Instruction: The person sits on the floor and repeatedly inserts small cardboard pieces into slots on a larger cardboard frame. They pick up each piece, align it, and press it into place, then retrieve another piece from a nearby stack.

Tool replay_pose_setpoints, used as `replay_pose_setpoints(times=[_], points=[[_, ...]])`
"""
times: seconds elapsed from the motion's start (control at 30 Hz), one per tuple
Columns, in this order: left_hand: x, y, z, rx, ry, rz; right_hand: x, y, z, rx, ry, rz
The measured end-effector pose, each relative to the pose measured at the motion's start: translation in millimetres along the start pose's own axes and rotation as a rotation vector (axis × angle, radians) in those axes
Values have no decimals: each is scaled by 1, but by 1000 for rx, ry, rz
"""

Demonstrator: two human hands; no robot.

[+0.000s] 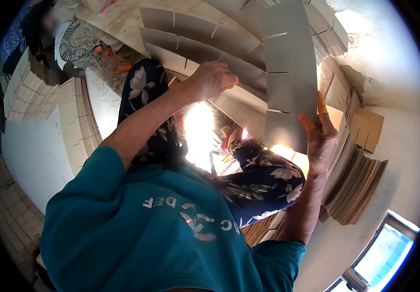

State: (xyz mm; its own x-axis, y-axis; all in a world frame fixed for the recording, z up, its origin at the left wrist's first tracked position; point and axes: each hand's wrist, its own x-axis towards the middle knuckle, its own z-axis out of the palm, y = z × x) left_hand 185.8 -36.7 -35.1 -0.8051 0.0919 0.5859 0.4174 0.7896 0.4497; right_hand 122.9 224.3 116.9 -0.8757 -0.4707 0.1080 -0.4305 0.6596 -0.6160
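Three long grey cardboard strips with slots cut in their edges stand on edge, side by side, in front of me. My left hand (211, 82) is closed at the top edge of the nearest strip (239, 103), its fingers curled and hiding part of that edge. Behind it stand the middle strip (200, 51) and the far strip (195, 24). In my right hand (322, 127) is a slotted cardboard divider (290, 73), held upright by its right edge near the lower end. Its slots face left, and it crosses the right ends of the standing strips.
Stacked slotted cardboard (79, 117) stands at the left, with more piles (358, 182) along the right wall and a bundle (327, 29) at the upper right. A pale board (117, 17) lies at the far side. Another person (37, 29) is at the upper left.
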Motion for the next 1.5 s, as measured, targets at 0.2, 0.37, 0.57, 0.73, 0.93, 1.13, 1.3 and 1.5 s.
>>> replay_pose_setpoints(times=[0.2,0.37,0.57,0.73,0.93,1.13,1.3,1.5], points=[[2,4,-2,-46,10,-5,1,27,2,278,59,-36],[3,3,-8,-20,-77,-37,2,17,-4,93,30,-13],[2,4,-7,-13,-106,-9,0,18,-3,132,-29,-18],[1,4,-8,3,-107,18,10,23,-9,66,-45,-43],[2,6,-8,-37,-69,-2,10,31,13,79,-9,-122],[4,10,-13,-56,-105,-61,18,24,18,132,-159,1],[5,3,-6,-23,-88,-24,24,42,42,90,-288,-121],[6,-2,0,1,-113,-44,32,35,56,-258,-278,-270]])
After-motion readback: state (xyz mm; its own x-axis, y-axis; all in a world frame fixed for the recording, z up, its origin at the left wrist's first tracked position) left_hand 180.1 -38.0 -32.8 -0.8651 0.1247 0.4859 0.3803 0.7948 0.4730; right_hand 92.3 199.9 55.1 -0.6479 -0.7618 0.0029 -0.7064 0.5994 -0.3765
